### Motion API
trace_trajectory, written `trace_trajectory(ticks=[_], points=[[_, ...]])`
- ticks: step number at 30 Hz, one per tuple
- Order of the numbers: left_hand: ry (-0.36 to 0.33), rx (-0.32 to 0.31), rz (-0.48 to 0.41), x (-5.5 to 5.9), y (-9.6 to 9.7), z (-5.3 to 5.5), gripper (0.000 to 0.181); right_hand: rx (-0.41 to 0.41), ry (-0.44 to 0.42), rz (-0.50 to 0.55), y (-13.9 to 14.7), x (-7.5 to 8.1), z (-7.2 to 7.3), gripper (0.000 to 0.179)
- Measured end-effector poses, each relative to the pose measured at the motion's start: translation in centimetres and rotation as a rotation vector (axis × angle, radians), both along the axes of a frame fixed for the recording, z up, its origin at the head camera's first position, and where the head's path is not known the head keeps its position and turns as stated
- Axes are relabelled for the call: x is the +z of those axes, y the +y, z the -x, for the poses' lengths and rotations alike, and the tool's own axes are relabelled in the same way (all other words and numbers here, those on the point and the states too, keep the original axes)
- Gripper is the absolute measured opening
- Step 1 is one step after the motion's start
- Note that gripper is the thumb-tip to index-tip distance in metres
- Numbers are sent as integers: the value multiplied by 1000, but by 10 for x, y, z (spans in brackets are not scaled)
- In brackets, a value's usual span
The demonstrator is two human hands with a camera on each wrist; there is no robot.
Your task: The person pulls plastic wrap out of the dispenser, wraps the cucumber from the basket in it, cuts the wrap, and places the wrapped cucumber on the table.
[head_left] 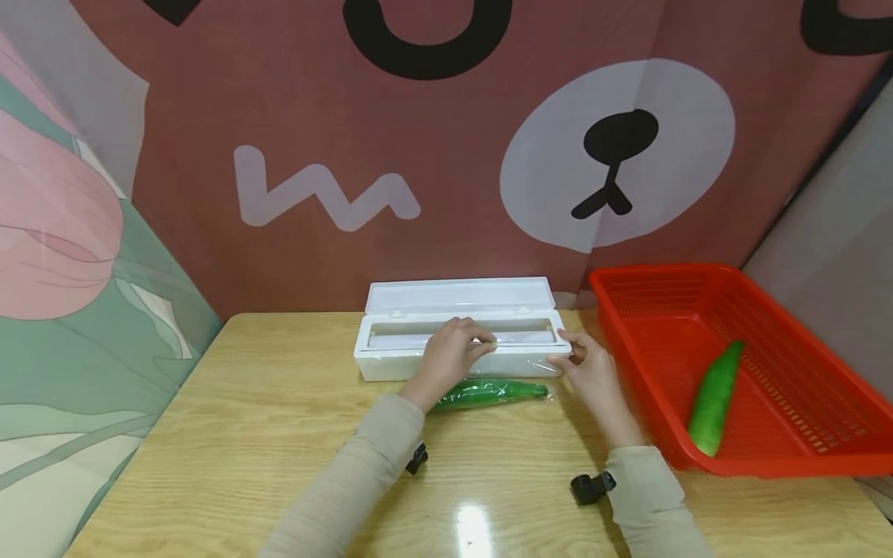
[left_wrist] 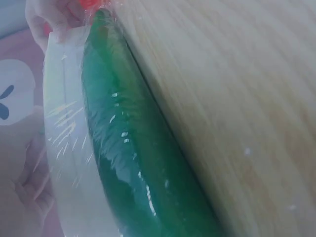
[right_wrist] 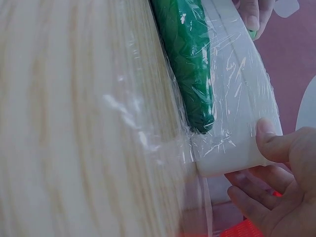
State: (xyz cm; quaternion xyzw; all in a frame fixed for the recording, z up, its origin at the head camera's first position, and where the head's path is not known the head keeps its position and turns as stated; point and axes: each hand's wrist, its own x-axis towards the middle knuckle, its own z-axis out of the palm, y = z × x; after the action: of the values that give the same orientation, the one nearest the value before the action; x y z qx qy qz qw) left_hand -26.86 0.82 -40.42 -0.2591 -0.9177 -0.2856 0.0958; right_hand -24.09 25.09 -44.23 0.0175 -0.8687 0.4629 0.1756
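A plain white box (head_left: 398,366) with a small bright-green tab (right_wrist: 253,34). A glossy deep-green vegetable (head_left: 488,394) shows through colourless clear film (right_wrist: 229,142). A second vegetable (head_left: 716,399), green and paler toward 1 end, contrasts with a solid red basket (head_left: 656,341). The table (head_left: 244,403) is honey-yellow, streaked with wood grain. Sleeves (head_left: 349,473) are beige. The backdrop (head_left: 453,155) is dusty red-brown, patterned with black curves, a white zigzag and a black-nosed white muzzle.

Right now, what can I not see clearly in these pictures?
Head view: left end of the wrapped vegetable, hidden by the left arm.
Left wrist view: same end, cut by bottom edge.
Right wrist view: green piece at the left hand, too small to identify.
Head view: floor of the white box, hidden by its roll.
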Motion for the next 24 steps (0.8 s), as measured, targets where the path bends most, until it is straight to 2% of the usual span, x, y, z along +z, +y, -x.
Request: trace_trajectory(ticks=[12, 15, 21, 24], points=[[-40, -37, -28, 1, -6, 5, 18, 1, -15, 19, 0, 0, 1, 44], [-39, -69, -52, -3, -10, 9, 18, 5, -4, 22, 0, 0, 2, 44], [-24, -181, -150, -10, -19, 17, 14, 7, 1, 16, 0, -2, 2, 44], [-36, -211, -186, -13, -21, 19, 13, 5, -6, 14, 0, -2, 1, 44]])
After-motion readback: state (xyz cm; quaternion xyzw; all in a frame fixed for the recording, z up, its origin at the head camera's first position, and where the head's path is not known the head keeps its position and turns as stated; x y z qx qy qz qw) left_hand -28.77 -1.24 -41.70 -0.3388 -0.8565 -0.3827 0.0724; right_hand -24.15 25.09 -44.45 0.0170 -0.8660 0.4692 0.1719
